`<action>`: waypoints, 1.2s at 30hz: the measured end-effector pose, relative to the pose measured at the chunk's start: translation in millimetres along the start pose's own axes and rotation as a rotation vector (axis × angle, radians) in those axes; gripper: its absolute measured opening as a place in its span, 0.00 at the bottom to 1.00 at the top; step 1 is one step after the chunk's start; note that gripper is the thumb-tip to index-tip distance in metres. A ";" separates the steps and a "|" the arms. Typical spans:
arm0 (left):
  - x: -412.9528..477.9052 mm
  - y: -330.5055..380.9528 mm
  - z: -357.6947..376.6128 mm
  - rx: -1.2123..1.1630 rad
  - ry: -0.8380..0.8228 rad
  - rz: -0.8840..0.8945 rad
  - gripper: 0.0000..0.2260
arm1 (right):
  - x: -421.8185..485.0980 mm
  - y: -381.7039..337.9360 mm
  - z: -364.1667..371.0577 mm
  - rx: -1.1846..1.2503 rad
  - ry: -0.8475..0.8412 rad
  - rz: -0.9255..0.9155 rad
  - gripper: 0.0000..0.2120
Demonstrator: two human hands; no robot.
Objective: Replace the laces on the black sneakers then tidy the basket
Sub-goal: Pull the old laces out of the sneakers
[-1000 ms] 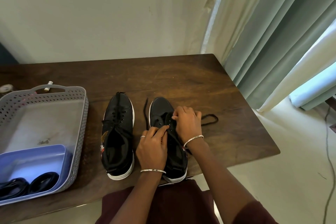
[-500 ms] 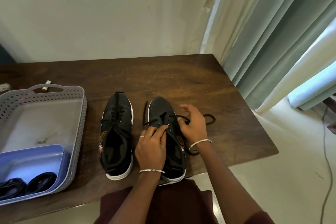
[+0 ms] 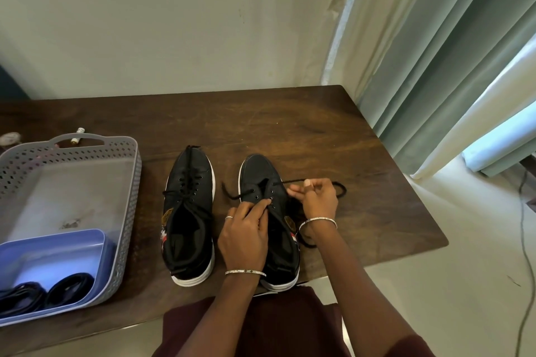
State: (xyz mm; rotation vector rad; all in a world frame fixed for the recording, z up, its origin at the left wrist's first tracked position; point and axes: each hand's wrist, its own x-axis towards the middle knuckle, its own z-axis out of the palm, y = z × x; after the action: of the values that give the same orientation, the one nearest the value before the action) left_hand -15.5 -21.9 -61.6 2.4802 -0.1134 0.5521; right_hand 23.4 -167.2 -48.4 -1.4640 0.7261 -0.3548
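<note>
I see the left grip [image 3: 245,238] curled on the eyelet edge of the right sneaker [image 3: 259,169], which stands on the desk [image 3: 290,130] beside the left sneaker [image 3: 188,211]. The right grip [image 3: 319,200] pinches the black lace [image 3: 345,190] (threaded through the front eyelets). The basket [image 3: 134,182] sits at the far left.

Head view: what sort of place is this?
Probably a room in a home: a wooden table against a plain wall, floor-length curtains beside it, and a household basket on top.
</note>
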 end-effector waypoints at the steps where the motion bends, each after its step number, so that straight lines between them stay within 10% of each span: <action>1: -0.4 -0.3 0.0 -0.001 0.003 0.004 0.12 | 1.4 0.5 -0.2 -0.082 -0.010 -0.015 0.02; 6: -0.4 -2.4 2.4 0.008 0.001 0.000 0.12 | 3.0 -5.1 2.5 -0.666 -0.280 -0.549 0.24; 10: 0.3 -3.5 2.7 0.020 0.014 0.016 0.11 | 4.1 -5.2 11.0 -0.929 -0.332 -0.735 0.06; 15: 0.2 -2.7 2.6 0.016 0.007 0.003 0.09 | 5.1 -4.4 14.9 -0.885 -0.183 -0.639 0.04; 24: -0.3 -2.6 3.9 -0.002 -0.009 -0.003 0.13 | -0.5 -2.1 3.7 0.078 0.001 0.076 0.03; 30: -0.5 -2.8 2.8 0.005 0.004 0.010 0.10 | -0.2 -4.9 0.6 -0.773 -0.302 -0.658 0.27; 36: -0.6 -2.6 1.9 0.018 0.012 0.003 0.12 | 3.2 -4.4 11.7 -0.950 -0.239 -0.794 0.02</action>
State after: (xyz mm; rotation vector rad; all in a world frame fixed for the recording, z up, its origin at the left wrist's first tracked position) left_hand -14.9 -20.8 -64.7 2.4941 -0.1077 0.5711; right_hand 34.2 -160.7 -45.5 -2.6392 0.0388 -0.4412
